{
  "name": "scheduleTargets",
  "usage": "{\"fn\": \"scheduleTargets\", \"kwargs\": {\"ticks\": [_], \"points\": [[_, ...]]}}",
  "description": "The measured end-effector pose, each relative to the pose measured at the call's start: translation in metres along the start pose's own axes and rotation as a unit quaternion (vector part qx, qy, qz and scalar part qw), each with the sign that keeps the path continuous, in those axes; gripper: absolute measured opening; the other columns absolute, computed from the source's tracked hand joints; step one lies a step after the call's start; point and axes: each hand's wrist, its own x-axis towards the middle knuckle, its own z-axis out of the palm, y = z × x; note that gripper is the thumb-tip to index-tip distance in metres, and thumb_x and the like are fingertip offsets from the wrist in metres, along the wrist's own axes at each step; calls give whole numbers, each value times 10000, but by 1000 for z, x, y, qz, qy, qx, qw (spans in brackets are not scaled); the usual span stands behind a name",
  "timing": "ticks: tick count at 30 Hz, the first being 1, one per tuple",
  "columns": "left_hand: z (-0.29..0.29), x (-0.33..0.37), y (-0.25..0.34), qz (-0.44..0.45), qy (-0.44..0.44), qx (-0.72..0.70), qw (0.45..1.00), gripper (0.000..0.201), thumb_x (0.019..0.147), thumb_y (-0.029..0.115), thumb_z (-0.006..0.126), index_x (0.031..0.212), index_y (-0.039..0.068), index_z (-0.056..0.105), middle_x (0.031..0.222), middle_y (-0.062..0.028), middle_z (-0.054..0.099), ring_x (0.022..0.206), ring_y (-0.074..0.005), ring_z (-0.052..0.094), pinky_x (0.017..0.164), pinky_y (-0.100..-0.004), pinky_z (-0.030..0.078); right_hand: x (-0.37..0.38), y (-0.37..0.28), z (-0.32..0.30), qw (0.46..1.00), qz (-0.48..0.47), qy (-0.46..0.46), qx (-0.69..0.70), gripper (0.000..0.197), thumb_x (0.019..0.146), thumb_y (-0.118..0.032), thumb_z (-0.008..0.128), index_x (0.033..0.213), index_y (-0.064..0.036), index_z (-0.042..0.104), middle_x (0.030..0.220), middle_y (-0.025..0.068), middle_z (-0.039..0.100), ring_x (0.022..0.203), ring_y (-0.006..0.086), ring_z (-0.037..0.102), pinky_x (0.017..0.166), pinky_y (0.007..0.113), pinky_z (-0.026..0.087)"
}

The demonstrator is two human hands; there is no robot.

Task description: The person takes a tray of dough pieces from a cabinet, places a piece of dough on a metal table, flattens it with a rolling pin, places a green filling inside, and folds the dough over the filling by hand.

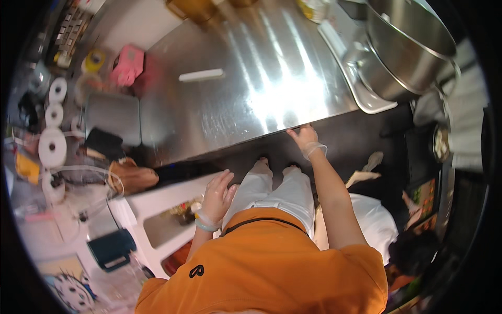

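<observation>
A stainless steel worktable (209,115) spans the space before me. At its near edge is my right hand (303,138), thumb apart from the fingers and nothing visible in its grasp; a clear glove is bunched at the wrist. Lower and to the left, my left hand (216,198) hovers beside my thigh. Its fingers are stretched out, it holds nothing, and a clear glove cuff circles that wrist too. On the tabletop, out of reach of both hands, lies a white bar-shaped thing (201,75).
A large steel pot (413,42) stands at the far right by a white tray-like stand (374,102). Leftward are a grey bin (112,118), a pink thing (128,65) and paper rolls (53,147). A white sink (162,227) lies behind left. Another person (374,222) bends low at right.
</observation>
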Motion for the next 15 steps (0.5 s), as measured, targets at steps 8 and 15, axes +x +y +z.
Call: {"fn": "scheduleTargets", "kwargs": {"ticks": [8, 15], "points": [[-38, 78, -11, 151, -69, 31, 986, 332, 877, 142, 616, 1192, 45, 581, 1267, -153, 565, 1138, -351, 533, 974, -396, 410, -10, -19, -2, 996, 88, 24, -18, 697, 855, -614, 520, 1067, 38, 647, 1194, 162, 556, 1100, 316, 552, 920, 399, 457], [-37, 110, -55, 239, -131, 23, 962, 318, 885, 127, 598, 1192, 44, 583, 1254, -167, 568, 1133, -360, 536, 969, -401, 416, -100, 23, 28, 966, 222, 136, -3, 694, 886, -583, 483, 931, 87, 660, 1097, 196, 559, 955, 366, 594, 850, 446, 486]]}}
